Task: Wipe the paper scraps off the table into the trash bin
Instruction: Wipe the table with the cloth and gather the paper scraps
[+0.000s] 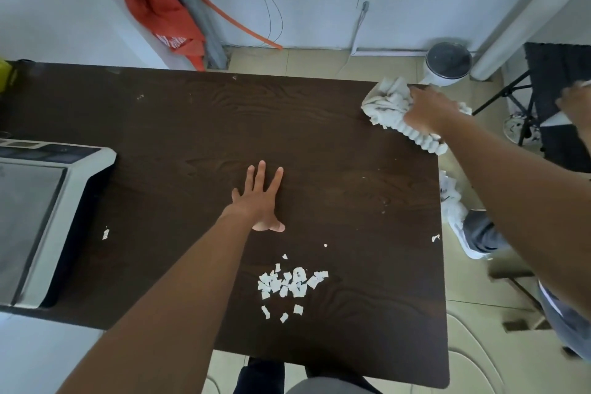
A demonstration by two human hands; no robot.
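Left hand (pixel 259 198) lies flat, fingers spread, on the worktop (pixel 192 125). Right hand (pixel 427 112) grips a cloth (pixel 383 102) at the far corner, partly hiding it. Scraps (pixel 291 281) sit near the front edge; bin (pixel 447 64) stands beyond.

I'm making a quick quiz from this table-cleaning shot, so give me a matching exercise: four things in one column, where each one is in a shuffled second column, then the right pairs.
Things:
1. white cloth
2. paper scraps
3. left hand
4. trash bin

Places:
A. on the floor beyond the table's far right corner
B. flat on the middle of the table, fingers spread
C. bunched at the far right corner, gripped by the right hand
D. piled near the table's front edge

Pairs: 1-C, 2-D, 3-B, 4-A
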